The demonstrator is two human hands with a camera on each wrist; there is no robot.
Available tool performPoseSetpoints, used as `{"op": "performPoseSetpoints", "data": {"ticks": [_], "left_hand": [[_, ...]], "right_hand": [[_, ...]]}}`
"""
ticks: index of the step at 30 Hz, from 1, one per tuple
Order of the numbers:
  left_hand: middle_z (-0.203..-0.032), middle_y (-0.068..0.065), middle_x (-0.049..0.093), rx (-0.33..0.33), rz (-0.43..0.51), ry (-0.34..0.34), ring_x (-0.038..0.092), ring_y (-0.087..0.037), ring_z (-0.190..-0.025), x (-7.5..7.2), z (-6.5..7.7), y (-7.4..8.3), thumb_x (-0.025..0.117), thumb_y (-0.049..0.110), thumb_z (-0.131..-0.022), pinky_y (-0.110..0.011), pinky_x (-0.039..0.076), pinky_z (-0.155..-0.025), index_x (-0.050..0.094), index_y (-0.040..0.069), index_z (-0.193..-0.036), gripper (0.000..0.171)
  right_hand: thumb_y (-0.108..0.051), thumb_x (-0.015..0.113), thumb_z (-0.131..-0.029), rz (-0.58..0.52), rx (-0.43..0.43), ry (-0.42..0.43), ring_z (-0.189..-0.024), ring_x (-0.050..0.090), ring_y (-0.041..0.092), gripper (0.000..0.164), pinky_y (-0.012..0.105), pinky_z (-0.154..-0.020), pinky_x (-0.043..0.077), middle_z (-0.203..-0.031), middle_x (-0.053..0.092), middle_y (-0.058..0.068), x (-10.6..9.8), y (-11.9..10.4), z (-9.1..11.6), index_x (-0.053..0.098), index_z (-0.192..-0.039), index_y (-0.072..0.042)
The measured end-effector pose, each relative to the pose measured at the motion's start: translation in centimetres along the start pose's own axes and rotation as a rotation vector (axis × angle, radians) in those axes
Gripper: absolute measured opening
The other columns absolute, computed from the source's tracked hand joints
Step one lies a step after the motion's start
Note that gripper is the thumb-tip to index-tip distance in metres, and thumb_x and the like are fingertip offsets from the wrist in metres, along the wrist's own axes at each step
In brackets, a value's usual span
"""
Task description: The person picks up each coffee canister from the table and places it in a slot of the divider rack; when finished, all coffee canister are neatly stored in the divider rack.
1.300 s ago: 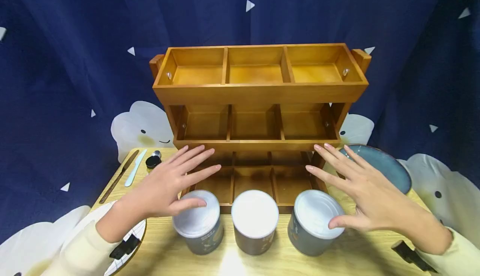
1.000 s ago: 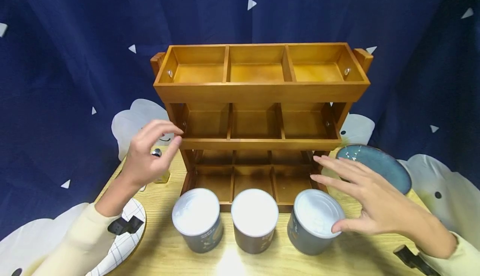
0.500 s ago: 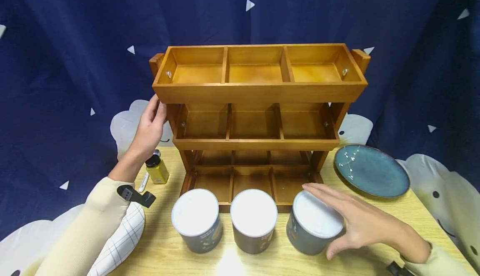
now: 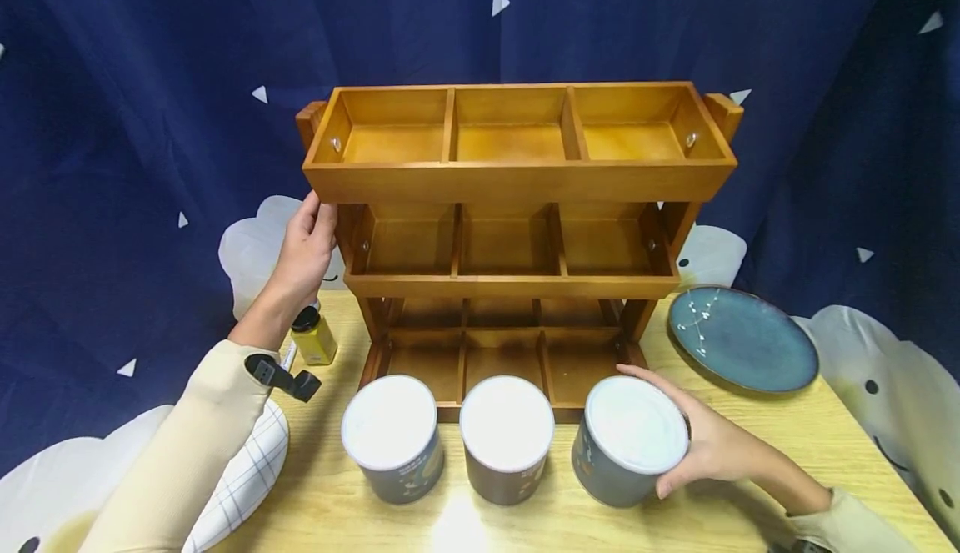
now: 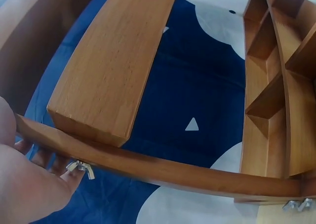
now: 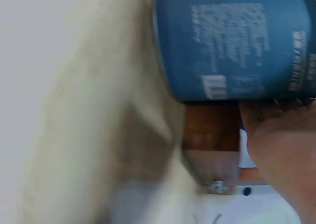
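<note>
A three-tier wooden rack with divided compartments stands at the centre back. My left hand grips its left side; in the left wrist view the fingers curl round the side rail, near a wing nut. Three grey tins with pale lids stand in a row before the rack: a left tin, a middle tin and a right tin. My right hand holds the right tin from its right side, thumb in front and fingers behind. The right wrist view shows the printed wall of that tin.
To the right lies a blue oval plate near the table edge. A yellow bottle with a black cap stands left of the rack. A plate with a checked pattern lies partly under my left forearm. A dark blue curtain hangs behind.
My left hand has moved from above the left tin up to the rack's left side and taken hold. My right hand has come down around the right tin. The tins have stayed put.
</note>
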State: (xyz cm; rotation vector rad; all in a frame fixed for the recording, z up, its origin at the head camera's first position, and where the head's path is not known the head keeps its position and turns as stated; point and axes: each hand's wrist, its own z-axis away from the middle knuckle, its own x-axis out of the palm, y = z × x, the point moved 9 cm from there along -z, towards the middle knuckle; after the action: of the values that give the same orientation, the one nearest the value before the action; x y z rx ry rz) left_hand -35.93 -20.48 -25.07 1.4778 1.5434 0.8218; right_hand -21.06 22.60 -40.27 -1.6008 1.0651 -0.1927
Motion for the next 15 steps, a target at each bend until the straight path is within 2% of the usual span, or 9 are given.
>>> {"op": "performPoseSetpoints", "data": {"ticks": [2,4,7,10,15], "left_hand": [[-0.149,-0.004,0.037,-0.005,-0.007,-0.006,0.036,-0.022,-0.138,-0.1,-0.1,0.1,0.035,0.044,-0.1,-0.057,0.024,-0.114,0.033,0.031,-0.146,0.048],[-0.149,-0.004,0.037,-0.007,-0.021,-0.013,0.036,-0.022,-0.138,-0.1,-0.2,0.2,0.034,0.043,-0.101,-0.057,0.024,-0.114,0.033,0.03,-0.147,0.048],[-0.149,-0.006,0.037,0.001,-0.027,-0.019,0.035,-0.023,-0.138,-0.2,-0.4,0.4,0.034,0.043,-0.101,-0.058,0.025,-0.113,0.032,0.029,-0.147,0.048],[-0.149,-0.006,0.036,0.006,-0.032,-0.021,0.036,-0.024,-0.138,-0.2,-0.6,0.4,0.034,0.043,-0.101,-0.059,0.025,-0.113,0.033,0.029,-0.147,0.048],[-0.149,-0.006,0.037,-0.007,-0.068,-0.028,0.037,-0.023,-0.136,-0.3,-0.3,0.1,0.032,0.042,-0.101,-0.057,0.028,-0.112,0.032,0.029,-0.147,0.047]], "right_hand": [[0.0,0.09,-0.054,-0.065,-0.026,-0.008,-0.131,0.046,0.016,0.12,0.021,-0.106,0.038,-0.144,0.041,0.018,0.2,0.4,0.2,0.013,-0.147,0.01],[0.002,0.089,-0.055,-0.08,-0.045,-0.005,-0.13,0.047,0.014,0.117,0.02,-0.106,0.037,-0.144,0.042,0.015,0.4,0.5,0.3,0.016,-0.145,0.012],[0.002,0.09,-0.053,-0.054,-0.055,0.023,-0.129,0.048,0.013,0.118,0.02,-0.105,0.038,-0.143,0.044,0.013,0.5,0.5,0.0,0.017,-0.145,0.012],[0.003,0.089,-0.054,-0.042,-0.062,0.03,-0.128,0.049,0.015,0.118,0.022,-0.105,0.04,-0.141,0.044,0.016,0.7,0.4,-0.3,0.015,-0.145,0.011],[0.001,0.09,-0.055,-0.019,-0.05,0.022,-0.126,0.05,0.013,0.113,0.021,-0.104,0.04,-0.138,0.046,0.014,1.4,0.3,-0.3,0.02,-0.143,0.011]]}}
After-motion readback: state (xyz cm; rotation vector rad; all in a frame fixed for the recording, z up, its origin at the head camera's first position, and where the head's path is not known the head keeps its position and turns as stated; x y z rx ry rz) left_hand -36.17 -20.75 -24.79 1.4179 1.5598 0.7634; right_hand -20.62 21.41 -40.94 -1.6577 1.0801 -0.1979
